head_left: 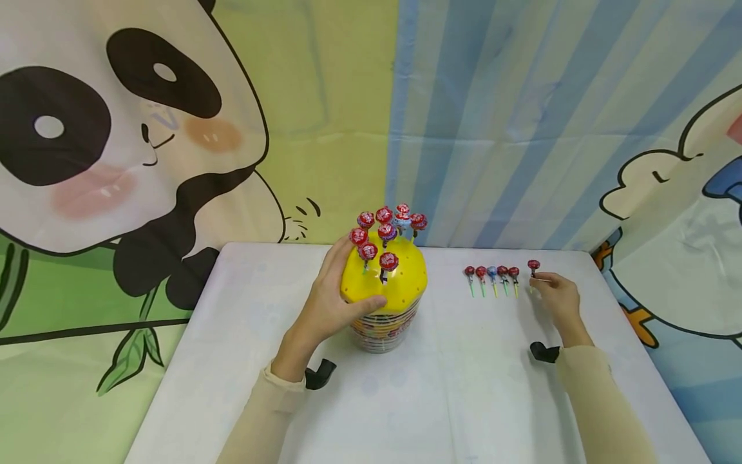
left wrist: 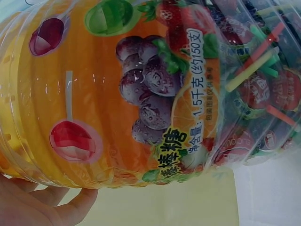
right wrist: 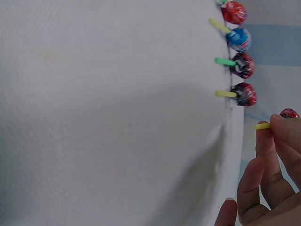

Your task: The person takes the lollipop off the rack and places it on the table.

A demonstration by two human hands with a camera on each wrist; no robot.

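Note:
My left hand [head_left: 332,301] grips the side of a clear plastic candy jar [head_left: 382,335], its thumb along the front of the yellow lid [head_left: 408,274]. Several wrapped lollipops [head_left: 389,261] stand upright, stuck in holes in that lid. The left wrist view shows the jar's orange fruit label [left wrist: 108,94] close up, with loose lollipops visible inside. At the right, my right hand [head_left: 558,298] pinches one red-wrapped lollipop [head_left: 534,264] by its yellow stick [right wrist: 261,126], the candy end up. Just left of this hand lies a row of lollipops [head_left: 492,271] on the table.
The white table [head_left: 475,386] reaches back to a cartoon-printed cloth backdrop [head_left: 342,96] with a panda at the left. Black wrist-camera mounts [head_left: 545,352] stick out beside both wrists.

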